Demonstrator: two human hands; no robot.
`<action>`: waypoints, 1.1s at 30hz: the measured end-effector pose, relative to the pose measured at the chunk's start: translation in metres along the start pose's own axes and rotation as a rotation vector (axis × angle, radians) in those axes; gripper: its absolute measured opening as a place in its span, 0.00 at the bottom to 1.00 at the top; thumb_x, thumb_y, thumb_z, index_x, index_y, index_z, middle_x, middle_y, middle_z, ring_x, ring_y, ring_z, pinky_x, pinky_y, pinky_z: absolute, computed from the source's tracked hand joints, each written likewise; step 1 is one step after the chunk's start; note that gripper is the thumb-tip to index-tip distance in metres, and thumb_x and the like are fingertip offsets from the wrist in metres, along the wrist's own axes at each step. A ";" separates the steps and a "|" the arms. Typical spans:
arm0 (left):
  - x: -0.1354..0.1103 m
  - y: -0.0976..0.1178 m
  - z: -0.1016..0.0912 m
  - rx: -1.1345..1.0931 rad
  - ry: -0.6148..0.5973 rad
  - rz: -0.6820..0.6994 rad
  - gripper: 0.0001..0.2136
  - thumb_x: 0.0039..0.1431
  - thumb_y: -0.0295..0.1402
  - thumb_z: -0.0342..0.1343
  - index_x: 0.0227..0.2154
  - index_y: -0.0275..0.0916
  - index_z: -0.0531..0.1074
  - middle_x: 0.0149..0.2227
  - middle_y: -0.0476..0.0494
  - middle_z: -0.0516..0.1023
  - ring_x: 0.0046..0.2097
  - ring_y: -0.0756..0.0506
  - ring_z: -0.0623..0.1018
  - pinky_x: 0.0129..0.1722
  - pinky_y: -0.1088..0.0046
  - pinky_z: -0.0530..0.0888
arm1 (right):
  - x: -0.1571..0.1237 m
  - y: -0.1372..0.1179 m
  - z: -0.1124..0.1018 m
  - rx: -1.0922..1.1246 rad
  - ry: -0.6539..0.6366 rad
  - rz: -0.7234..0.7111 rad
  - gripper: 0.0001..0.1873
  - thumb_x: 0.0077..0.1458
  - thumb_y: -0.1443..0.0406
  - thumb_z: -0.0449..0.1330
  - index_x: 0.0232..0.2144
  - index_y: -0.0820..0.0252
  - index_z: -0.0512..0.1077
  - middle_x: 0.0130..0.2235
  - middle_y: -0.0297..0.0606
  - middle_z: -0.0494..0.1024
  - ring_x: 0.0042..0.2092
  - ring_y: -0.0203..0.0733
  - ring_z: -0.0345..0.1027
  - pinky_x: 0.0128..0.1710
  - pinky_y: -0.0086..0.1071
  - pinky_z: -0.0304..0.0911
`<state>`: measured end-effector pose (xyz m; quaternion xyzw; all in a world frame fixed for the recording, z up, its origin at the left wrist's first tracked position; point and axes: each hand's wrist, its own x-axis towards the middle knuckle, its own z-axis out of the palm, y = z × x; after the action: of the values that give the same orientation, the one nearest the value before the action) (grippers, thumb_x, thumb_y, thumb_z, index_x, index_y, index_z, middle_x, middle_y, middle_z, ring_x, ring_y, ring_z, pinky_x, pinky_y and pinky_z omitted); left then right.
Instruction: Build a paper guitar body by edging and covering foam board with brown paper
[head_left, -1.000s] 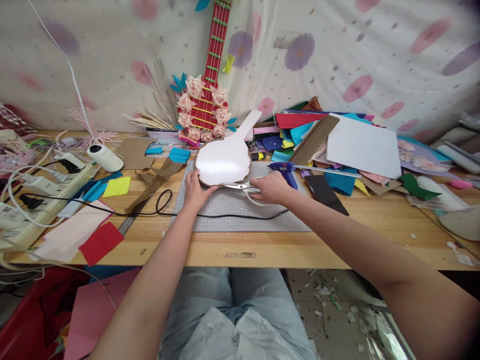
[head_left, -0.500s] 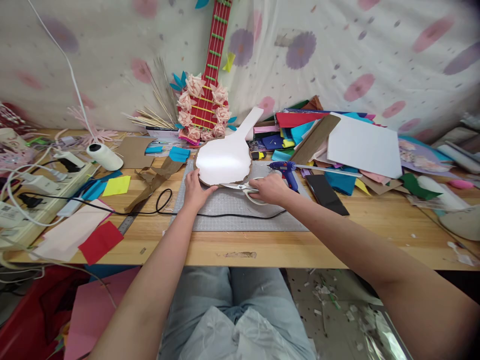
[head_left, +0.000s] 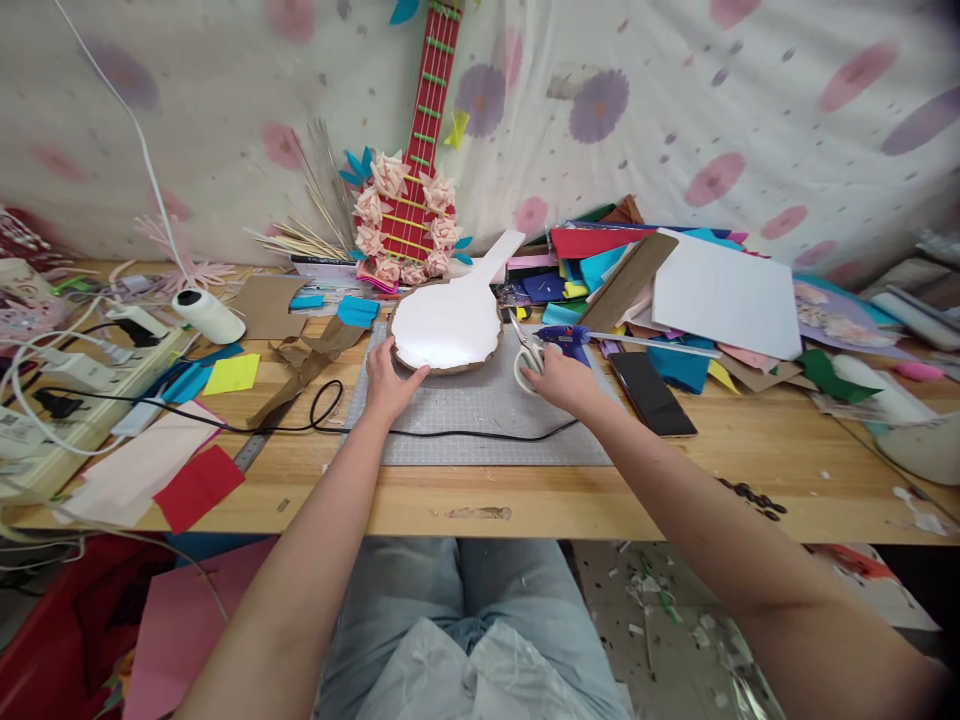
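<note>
– Where's the cardboard?
– On the mat, left hand gripping its near edge; right hand grasping scissors beside it
– Any tip?
– Steady that edge firmly, scissors pointing away from the left hand

- The paddle-shaped cutout is gleaming plain white, edged in brown.
- The scissors are pairing silver with off-white.
- The cutting mat is carrying a pale grid on grey.
- The glue gun is showing deep blue.
- The model guitar is wearing red, striped across in green and yellow.
- Paper roses are blushing pale pink.
- The wall sheet is displaying pink and purple flowers on white.
- The phone is showing black.
- The desk is showing tan wood grain.
</note>
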<state>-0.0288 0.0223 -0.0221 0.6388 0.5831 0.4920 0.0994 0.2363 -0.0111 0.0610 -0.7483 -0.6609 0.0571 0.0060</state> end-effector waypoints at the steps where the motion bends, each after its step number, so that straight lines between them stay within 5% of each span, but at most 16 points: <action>1: 0.000 0.000 0.000 0.000 0.007 -0.005 0.35 0.43 0.39 0.63 0.54 0.40 0.56 0.54 0.33 0.60 0.59 0.36 0.60 0.57 0.54 0.61 | 0.001 0.001 0.002 0.004 -0.022 0.014 0.24 0.57 0.53 0.47 0.46 0.68 0.62 0.42 0.56 0.75 0.46 0.56 0.70 0.36 0.38 0.60; 7: 0.000 -0.003 0.001 0.021 -0.012 -0.015 0.35 0.45 0.39 0.61 0.56 0.38 0.55 0.56 0.30 0.59 0.60 0.35 0.59 0.58 0.52 0.60 | 0.006 -0.003 0.016 -0.064 -0.015 -0.019 0.23 0.56 0.57 0.51 0.47 0.71 0.62 0.44 0.58 0.73 0.48 0.54 0.69 0.42 0.39 0.62; 11: 0.002 -0.009 0.002 -0.028 -0.017 -0.039 0.35 0.47 0.35 0.59 0.58 0.37 0.53 0.58 0.29 0.57 0.61 0.36 0.59 0.58 0.54 0.61 | 0.016 -0.007 0.008 -0.014 0.066 -0.053 0.25 0.55 0.58 0.53 0.50 0.69 0.61 0.50 0.57 0.70 0.51 0.56 0.66 0.45 0.43 0.61; 16: 0.004 -0.017 0.003 -0.118 -0.014 -0.073 0.32 0.50 0.32 0.54 0.59 0.43 0.52 0.61 0.35 0.54 0.63 0.40 0.57 0.58 0.55 0.61 | 0.050 -0.023 0.003 0.677 -0.007 -0.022 0.28 0.57 0.57 0.50 0.57 0.62 0.54 0.53 0.51 0.69 0.48 0.47 0.68 0.41 0.38 0.66; 18: 0.003 -0.017 0.003 -0.156 -0.023 -0.090 0.30 0.52 0.33 0.52 0.59 0.42 0.52 0.62 0.35 0.54 0.63 0.40 0.57 0.59 0.56 0.61 | 0.059 -0.035 0.011 1.010 -0.114 0.014 0.26 0.58 0.60 0.47 0.57 0.62 0.53 0.52 0.50 0.69 0.46 0.43 0.70 0.35 0.34 0.69; 22: 0.001 -0.016 0.001 -0.285 -0.010 -0.088 0.28 0.57 0.36 0.46 0.61 0.43 0.49 0.62 0.37 0.56 0.62 0.43 0.60 0.59 0.60 0.62 | 0.055 -0.059 0.036 1.361 -0.129 0.061 0.29 0.54 0.70 0.48 0.57 0.56 0.48 0.51 0.44 0.69 0.43 0.39 0.71 0.31 0.32 0.72; 28: 0.026 -0.023 -0.005 -0.346 0.076 -0.080 0.28 0.58 0.39 0.44 0.61 0.42 0.47 0.61 0.36 0.58 0.63 0.44 0.59 0.60 0.63 0.60 | 0.036 -0.085 0.058 1.635 -0.004 0.072 0.31 0.50 0.69 0.55 0.53 0.52 0.48 0.51 0.42 0.67 0.46 0.38 0.69 0.35 0.33 0.73; 33: 0.045 -0.018 -0.016 -0.214 0.053 -0.095 0.22 0.58 0.40 0.46 0.54 0.41 0.57 0.56 0.35 0.63 0.60 0.43 0.63 0.59 0.61 0.60 | 0.042 -0.078 0.045 1.523 -0.140 0.091 0.19 0.53 0.65 0.54 0.47 0.57 0.56 0.44 0.42 0.71 0.40 0.37 0.70 0.33 0.31 0.72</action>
<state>-0.0596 0.0587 -0.0042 0.5829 0.5592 0.5629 0.1749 0.1601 0.0374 0.0197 -0.5589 -0.4064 0.5441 0.4759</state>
